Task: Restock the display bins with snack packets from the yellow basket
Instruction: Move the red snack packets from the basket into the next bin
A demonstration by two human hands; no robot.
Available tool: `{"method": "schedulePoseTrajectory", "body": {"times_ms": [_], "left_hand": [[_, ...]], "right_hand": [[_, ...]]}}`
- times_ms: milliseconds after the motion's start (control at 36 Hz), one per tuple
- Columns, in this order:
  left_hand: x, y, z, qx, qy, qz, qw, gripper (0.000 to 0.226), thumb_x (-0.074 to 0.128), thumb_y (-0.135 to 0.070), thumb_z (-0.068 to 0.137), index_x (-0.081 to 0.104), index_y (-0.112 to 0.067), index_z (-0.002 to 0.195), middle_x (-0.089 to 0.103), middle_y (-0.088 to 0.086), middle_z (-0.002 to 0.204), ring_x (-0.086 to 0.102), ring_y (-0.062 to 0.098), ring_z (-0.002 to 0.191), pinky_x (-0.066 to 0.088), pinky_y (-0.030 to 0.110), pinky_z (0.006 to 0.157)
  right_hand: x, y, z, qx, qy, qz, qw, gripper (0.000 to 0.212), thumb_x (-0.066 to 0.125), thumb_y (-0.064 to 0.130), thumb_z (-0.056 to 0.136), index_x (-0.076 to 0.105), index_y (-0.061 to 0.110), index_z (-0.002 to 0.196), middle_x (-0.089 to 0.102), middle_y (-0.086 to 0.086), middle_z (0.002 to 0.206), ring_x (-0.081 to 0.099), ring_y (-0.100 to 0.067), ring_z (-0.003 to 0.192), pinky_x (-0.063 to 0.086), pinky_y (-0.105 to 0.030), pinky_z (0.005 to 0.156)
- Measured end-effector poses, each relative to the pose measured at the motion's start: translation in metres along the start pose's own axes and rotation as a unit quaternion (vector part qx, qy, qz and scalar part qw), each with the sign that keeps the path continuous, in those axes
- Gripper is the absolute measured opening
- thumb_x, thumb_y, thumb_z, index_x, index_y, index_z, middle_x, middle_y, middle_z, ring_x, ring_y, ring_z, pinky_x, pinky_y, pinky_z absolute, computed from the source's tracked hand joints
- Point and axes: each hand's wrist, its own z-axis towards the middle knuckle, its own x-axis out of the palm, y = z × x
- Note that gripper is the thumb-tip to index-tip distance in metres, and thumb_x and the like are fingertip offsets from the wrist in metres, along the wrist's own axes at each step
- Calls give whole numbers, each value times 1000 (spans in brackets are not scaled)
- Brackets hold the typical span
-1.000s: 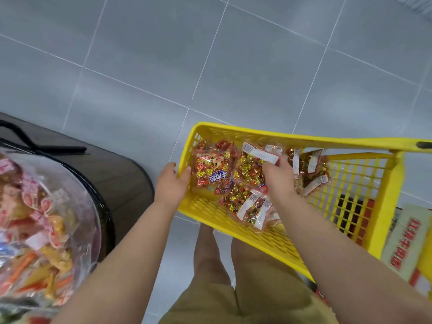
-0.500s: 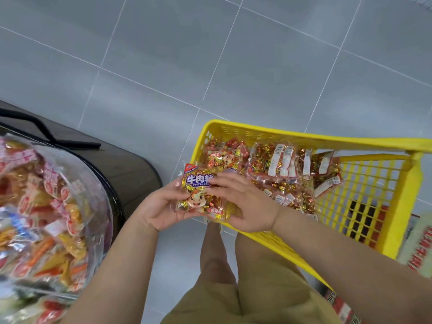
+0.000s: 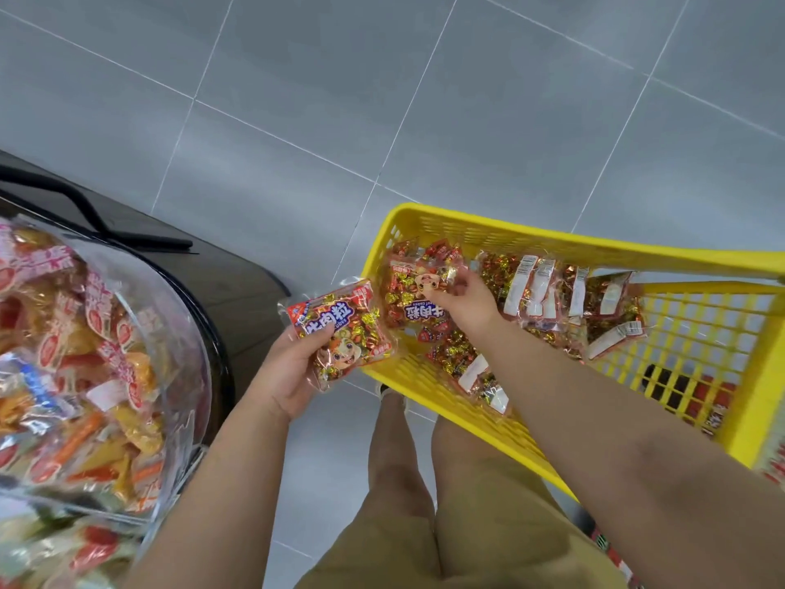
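A yellow basket (image 3: 488, 238) stands at the right, over my legs, with several clear snack packets of wrapped sweets inside. My left hand (image 3: 293, 376) grips one snack packet (image 3: 340, 329) with a cartoon face, just outside the basket's left rim. My right hand (image 3: 467, 297) reaches into the basket and pinches the top of a second packet (image 3: 414, 303) lying against the left wall. More packets (image 3: 552, 299) lie label side up further right.
A clear round display bin (image 3: 170, 333) full of red and orange snack packets is at the left, on a dark stand with a black rail (image 3: 85, 206). Grey tiled floor lies beyond. Red boxes show through the basket's mesh at the right.
A second ago my left hand held the basket rim while the right dug among the packets. A packet then passed to my left hand, and my right hand went back into the basket onto another packet.
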Motion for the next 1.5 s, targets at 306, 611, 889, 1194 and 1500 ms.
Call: {"method": "schedulePoseTrajectory", "body": {"times_ms": [306,611,889,1194,1500], "left_hand": [[41,-15,-3,133,-68,73,986,17,62,-11,91,65,-21,105,76,3,95,73,21,86,57,32,69],[89,-21,-14,61,64,134,987,63,74,-19,65,55,-9,124,72,14,106,72,26,86,58,34,66],[66,2,-1,35,-21,156,987,25,73,-10,82,64,-19,103,75,9,96,73,27,87,59,36,71],[56,22,-8,4,-35,187,982,38,77,-22,78,62,-20,113,74,5,102,72,25,92,57,45,85],[54,18,-21,23,-77,140,987,32,76,-18,80,63,-19,109,75,8,97,73,24,83,58,30,61]], "right_hand": [[-83,1,-76,-19,72,196,978,54,75,43,64,61,5,99,72,-5,81,69,-21,73,57,-34,64],[-35,32,-104,-137,54,35,988,30,66,46,81,57,20,73,56,16,62,51,3,55,39,-14,51],[-70,-17,-9,105,-232,-50,966,62,69,37,78,47,5,126,53,-16,124,49,-33,118,46,-42,95],[-69,-25,0,59,-190,-259,945,47,66,48,79,60,13,110,46,-13,125,41,-32,117,42,-39,96],[-66,-13,-56,-72,-132,-16,989,33,64,19,85,32,20,75,32,3,68,31,-13,56,29,-26,50]]}}
